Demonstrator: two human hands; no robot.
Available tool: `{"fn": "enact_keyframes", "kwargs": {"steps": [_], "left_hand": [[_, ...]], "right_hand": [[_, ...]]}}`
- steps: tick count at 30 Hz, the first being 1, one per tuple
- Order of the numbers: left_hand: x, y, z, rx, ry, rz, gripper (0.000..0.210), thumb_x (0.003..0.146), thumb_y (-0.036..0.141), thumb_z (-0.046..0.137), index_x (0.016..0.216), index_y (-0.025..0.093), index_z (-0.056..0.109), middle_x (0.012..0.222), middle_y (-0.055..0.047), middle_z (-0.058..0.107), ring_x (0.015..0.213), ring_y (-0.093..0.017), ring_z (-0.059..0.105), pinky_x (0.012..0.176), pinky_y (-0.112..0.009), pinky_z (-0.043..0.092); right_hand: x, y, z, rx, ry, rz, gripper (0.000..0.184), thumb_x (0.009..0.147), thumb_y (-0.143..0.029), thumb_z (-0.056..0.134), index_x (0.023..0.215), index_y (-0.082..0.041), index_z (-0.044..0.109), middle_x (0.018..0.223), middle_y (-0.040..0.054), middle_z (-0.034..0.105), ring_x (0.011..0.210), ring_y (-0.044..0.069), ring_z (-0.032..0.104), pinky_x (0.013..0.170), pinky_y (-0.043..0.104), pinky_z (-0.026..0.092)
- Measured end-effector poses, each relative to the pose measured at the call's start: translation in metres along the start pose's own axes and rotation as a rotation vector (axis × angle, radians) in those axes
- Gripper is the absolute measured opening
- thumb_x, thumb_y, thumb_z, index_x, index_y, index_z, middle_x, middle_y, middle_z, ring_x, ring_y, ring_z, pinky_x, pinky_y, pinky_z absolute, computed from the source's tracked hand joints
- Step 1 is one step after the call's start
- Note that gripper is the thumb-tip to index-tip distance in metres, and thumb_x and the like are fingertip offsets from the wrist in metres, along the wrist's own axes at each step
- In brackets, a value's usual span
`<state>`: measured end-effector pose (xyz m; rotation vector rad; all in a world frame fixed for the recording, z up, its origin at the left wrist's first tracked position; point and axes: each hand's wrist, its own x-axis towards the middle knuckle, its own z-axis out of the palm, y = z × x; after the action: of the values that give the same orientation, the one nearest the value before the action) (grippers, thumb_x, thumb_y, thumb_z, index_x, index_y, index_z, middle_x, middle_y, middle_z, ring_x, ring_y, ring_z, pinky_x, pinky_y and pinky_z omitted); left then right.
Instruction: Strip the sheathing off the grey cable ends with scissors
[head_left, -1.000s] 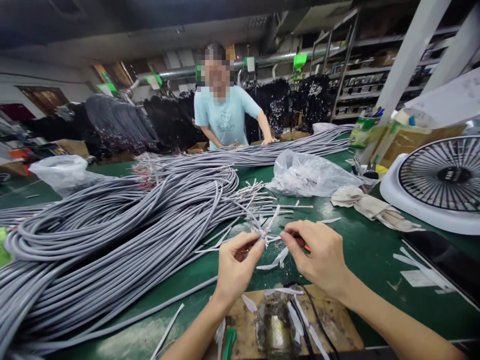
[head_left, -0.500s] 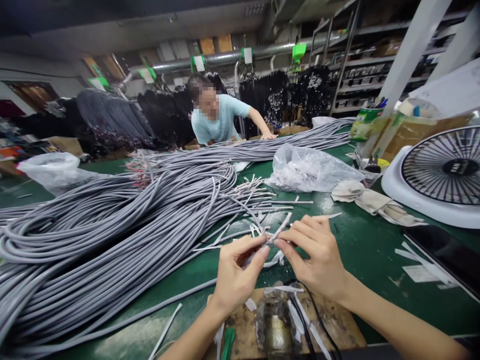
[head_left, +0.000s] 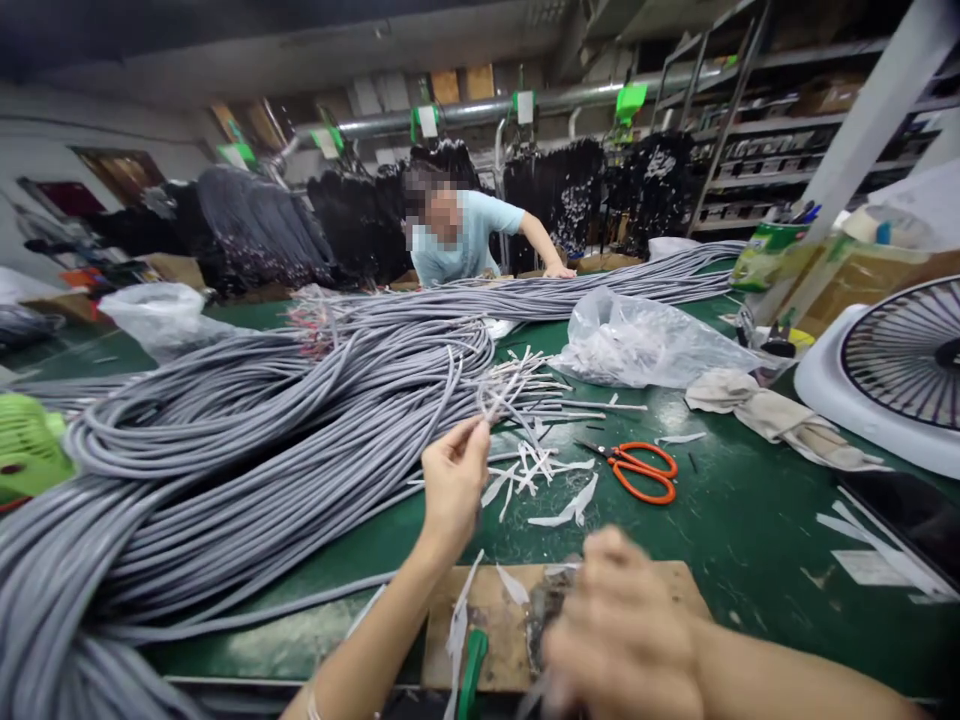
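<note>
My left hand (head_left: 454,490) is closed in a pinch on the end of a grey cable, in front of a cluster of white-tipped cable ends (head_left: 525,378). Fine pale strands show at its fingertips. The cable (head_left: 322,597) passes behind my left forearm. Motion smears my right hand (head_left: 619,625), low over a worn wooden board (head_left: 499,640); its fingers look curled, but what they hold is unclear. A blurred pale strip shows below it. Orange-handled scissors (head_left: 641,470) lie on the green table beside white scraps (head_left: 566,505).
Bundles of grey cables (head_left: 285,470) cover the left side. A clear plastic bag (head_left: 645,340) and cloth gloves (head_left: 780,415) lie to the right, near a white fan (head_left: 847,380) and a dark phone-like slab (head_left: 911,515). Across the table a co-worker (head_left: 469,235) leans over the cables.
My hands have moved apart: the left slightly left and up, the right down over the board. The orange scissors have come into sight. The whole view has shifted a little.
</note>
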<state>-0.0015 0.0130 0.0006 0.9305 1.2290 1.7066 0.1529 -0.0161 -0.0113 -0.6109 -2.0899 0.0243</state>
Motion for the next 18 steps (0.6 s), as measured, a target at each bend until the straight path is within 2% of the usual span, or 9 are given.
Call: {"fn": "enact_keyframes", "kwargs": {"steps": [1,3,6,11,18], "left_hand": [[-0.002,0.000,0.001,-0.001,-0.042,-0.010,0.033,0.067,0.033,0.065,0.090,0.009,0.065,0.046,0.008,0.039,0.035,-0.001,0.025,0.032,-0.015,0.019],[-0.009,-0.001,0.004,0.075,-0.140,-0.017,0.034,0.068,0.035,0.065,0.091,0.010,0.065,0.050,0.005,0.047,0.038,-0.002,0.032,0.035,-0.016,0.025],[-0.023,-0.002,0.007,0.220,-0.211,0.064,0.031,0.070,0.034,0.064,0.092,0.013,0.068,0.063,-0.002,0.059,0.047,-0.007,0.045,0.040,-0.018,0.034],[-0.030,0.002,0.005,0.316,-0.267,0.180,0.022,0.074,0.030,0.061,0.090,0.016,0.069,0.075,-0.005,0.064,0.063,-0.013,0.055,0.051,-0.021,0.042],[-0.033,0.003,0.003,0.414,-0.291,0.336,0.020,0.076,0.021,0.059,0.093,0.018,0.069,0.079,-0.005,0.064,0.067,-0.014,0.056,0.054,-0.021,0.042]], "right_hand": [[0.003,0.005,-0.001,-0.004,0.034,-0.013,0.023,0.084,-0.022,0.045,0.064,-0.025,0.058,0.049,-0.0036,0.050,0.047,0.011,0.042,0.053,0.030,0.031],[0.013,0.019,-0.006,-0.095,0.143,0.088,0.016,0.082,-0.018,0.050,0.071,-0.020,0.060,0.059,0.0009,0.056,0.057,0.013,0.046,0.057,0.031,0.032],[0.027,0.039,-0.015,-0.206,0.169,0.206,0.013,0.082,-0.021,0.054,0.072,-0.017,0.062,0.063,0.0019,0.058,0.065,0.015,0.047,0.063,0.031,0.030],[0.029,0.038,-0.017,-0.211,0.173,0.163,0.011,0.080,-0.021,0.056,0.073,-0.019,0.063,0.064,0.0005,0.061,0.067,0.015,0.048,0.067,0.032,0.029],[0.028,0.034,-0.018,-0.171,0.167,0.105,0.008,0.079,-0.017,0.057,0.072,-0.018,0.062,0.062,0.0006,0.060,0.063,0.014,0.045,0.064,0.032,0.029]]}}
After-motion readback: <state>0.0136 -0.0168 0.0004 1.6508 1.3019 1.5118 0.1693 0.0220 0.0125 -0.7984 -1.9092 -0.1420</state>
